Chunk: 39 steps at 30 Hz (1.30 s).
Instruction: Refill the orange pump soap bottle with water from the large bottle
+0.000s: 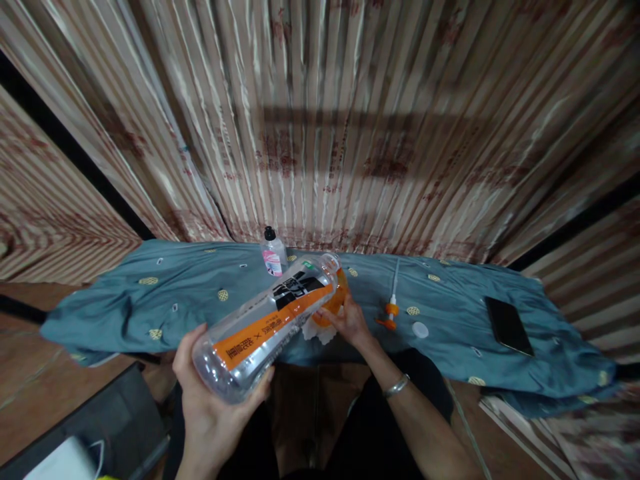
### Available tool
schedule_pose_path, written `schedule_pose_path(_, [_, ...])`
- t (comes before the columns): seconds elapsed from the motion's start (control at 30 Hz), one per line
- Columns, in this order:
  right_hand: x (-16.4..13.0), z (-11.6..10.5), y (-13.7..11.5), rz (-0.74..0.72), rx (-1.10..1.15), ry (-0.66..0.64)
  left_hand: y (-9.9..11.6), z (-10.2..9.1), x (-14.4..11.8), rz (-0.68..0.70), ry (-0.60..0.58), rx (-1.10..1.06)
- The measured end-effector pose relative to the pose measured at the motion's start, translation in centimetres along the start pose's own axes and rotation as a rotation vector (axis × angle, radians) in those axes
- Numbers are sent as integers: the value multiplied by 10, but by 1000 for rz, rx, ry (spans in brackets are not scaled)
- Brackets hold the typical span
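Note:
My left hand [215, 407] is closed round the base of a large clear plastic bottle [250, 343] with an orange and black label. The bottle tilts, its neck up and to the right. Its mouth is at the top of an orange bottle [342, 293], which my right hand [351, 323] grips from the right. The clear bottle partly hides the orange one. White tissue [317, 330] shows beneath the orange bottle. To the right lie an orange pump head [391, 310] with a clear tube and a round white cap [420, 329].
A small bottle with a black cap and pink label [273, 257] stands at the back. A black phone [507, 325] lies on the right of the teal cloth [450, 327]. Striped curtains [320, 167] hang behind. A dark surface holding a white object [65, 460] is at lower left.

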State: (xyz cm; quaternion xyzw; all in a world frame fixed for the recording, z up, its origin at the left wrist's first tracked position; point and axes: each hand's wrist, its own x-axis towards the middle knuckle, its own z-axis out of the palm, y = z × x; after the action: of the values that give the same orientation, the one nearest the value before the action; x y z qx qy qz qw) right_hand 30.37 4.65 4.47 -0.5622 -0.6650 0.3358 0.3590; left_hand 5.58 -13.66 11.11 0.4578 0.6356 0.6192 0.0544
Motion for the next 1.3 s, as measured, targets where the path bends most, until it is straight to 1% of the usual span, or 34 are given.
schedule_pose_path(0.13, [0, 0, 1, 7, 0, -4, -9, 1, 0, 72, 30, 17])
schedule_pose_path(0.2, [1, 0, 2, 5, 7, -4, -9, 1, -1, 46, 33, 17])
schedule_pose_path(0.27, [1, 1, 3, -2, 12, -5, -5, 2, -2, -9, 15, 0])
schedule_pose_path(0.33, [1, 2, 3, -4, 11, 2, -2, 1, -3, -32, 2, -23])
schedule_pose_path(0.53, [0, 2, 3, -7, -22, 20, 2, 1, -3, -31, 9, -16])
schedule_pose_path(0.7, [0, 2, 3, -18, -25, 19, -1, 0, -3, 6, 15, 12])
schedule_pose_path(0.9, [0, 3, 4, -50, -36, 28, -19, -2, -1, 58, 23, 11])
schedule_pose_path(0.97, [0, 2, 3, -54, -45, 27, -19, -3, 0, 68, 21, 13])
schedule_pose_path(1.07, [0, 1, 0, -30, -44, 16, -14, -2, 1, 77, 8, 13])
schedule_pose_path(1.13, [0, 0, -2, -14, -36, 13, -12, -1, 2, 116, 17, 20])
schedule_pose_path(1.2, [0, 0, -2, -7, -29, 14, -13, -1, 2, 151, 28, 33])
schedule_pose_path(1.3, [0, 0, 0, -12, -15, 9, -20, -3, 3, 136, 15, 39])
